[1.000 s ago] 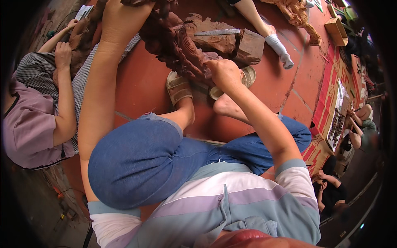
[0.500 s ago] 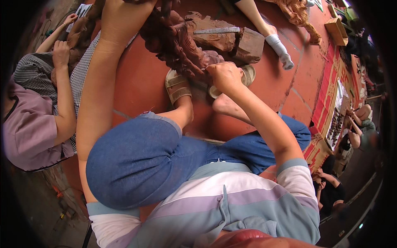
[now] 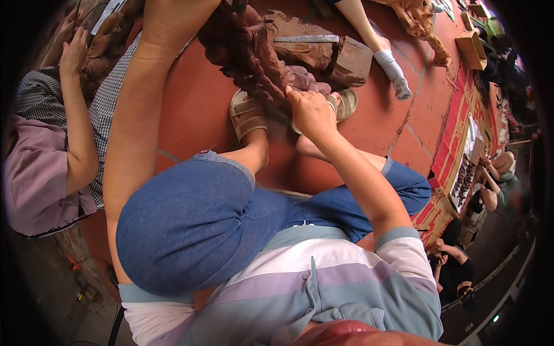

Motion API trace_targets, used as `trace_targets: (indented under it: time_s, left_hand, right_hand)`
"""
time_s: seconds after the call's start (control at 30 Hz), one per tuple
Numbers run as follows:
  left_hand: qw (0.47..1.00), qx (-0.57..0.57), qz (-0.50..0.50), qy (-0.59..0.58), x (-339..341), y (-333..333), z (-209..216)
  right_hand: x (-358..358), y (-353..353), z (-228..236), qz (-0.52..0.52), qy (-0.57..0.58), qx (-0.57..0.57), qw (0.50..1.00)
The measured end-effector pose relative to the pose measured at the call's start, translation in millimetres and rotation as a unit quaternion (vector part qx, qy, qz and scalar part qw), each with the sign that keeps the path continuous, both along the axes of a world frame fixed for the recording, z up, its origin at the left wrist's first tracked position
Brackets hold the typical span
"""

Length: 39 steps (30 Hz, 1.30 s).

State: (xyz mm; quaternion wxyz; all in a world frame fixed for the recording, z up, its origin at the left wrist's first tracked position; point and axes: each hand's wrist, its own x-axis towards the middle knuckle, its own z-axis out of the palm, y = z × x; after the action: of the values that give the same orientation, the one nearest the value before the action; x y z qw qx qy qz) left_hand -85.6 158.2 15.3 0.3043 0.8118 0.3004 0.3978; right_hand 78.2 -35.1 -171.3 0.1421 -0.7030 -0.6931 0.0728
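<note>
A dark reddish-brown wood carving (image 3: pixel 245 55) with deep, twisting relief stands tilted in front of me, its lower end between my sandalled feet. My right hand (image 3: pixel 313 112) is closed, thumb and finger pinched together against the carving's lower edge. Whatever is between those fingertips is too small or hidden to make out. At the top edge, on the carving's left, my left hand (image 3: pixel 182 17) shows only its wrist and back. Its fingers lie outside the picture.
Behind the carving lies a rough wood block (image 3: pixel 352 60) with a flat pale strip (image 3: pixel 306 38) across it. A bare leg and a socked foot (image 3: pixel 392 75) extend from the top. At left, a person in a mauve shirt (image 3: pixel 46 167) handles another carving. A cardboard box (image 3: pixel 471 50) sits upper right.
My right hand has turned slightly, its fingertips still at the carving's lower edge. The neighbouring person's hands and forearm have moved left and up. My left arm stays nearly in place.
</note>
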Motion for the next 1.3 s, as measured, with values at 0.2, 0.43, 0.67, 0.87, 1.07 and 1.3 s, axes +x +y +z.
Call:
trace_targets:
  time_s: [0.2, 0.43, 0.67, 0.87, 1.07, 1.3]
  left_hand:
    - [0.996, 0.071, 0.039, 0.024, -2.5, -2.7, -5.6]
    - [0.969, 0.174, 0.029, 0.175, -14.6, 14.4, -1.4]
    - [0.886, 0.340, 0.038, 0.313, -30.4, 43.2, -31.4]
    - [0.931, 0.263, 0.033, 0.249, -31.6, 45.1, -38.7]
    - [0.954, 0.231, 0.039, 0.188, -25.3, 47.9, -46.1]
    - [0.990, 0.105, 0.047, 0.085, -4.7, 13.2, -4.8]
  right_hand:
    - [5.5, 8.1, 9.8, -0.001, 0.044, 0.005, 0.999]
    - [9.2, -2.1, 1.3, -0.003, 0.028, -0.031, 0.999]
    - [2.7, 3.0, 2.2, -0.046, 0.082, -0.024, 0.995]
    - [-6.9, 7.7, 5.8, -0.074, 0.199, 0.099, 0.972]
    - [4.5, -0.2, 9.2, -0.030, 0.038, -0.043, 0.998]
    - [9.2, -0.5, -2.1, -0.027, 0.066, 0.034, 0.997]
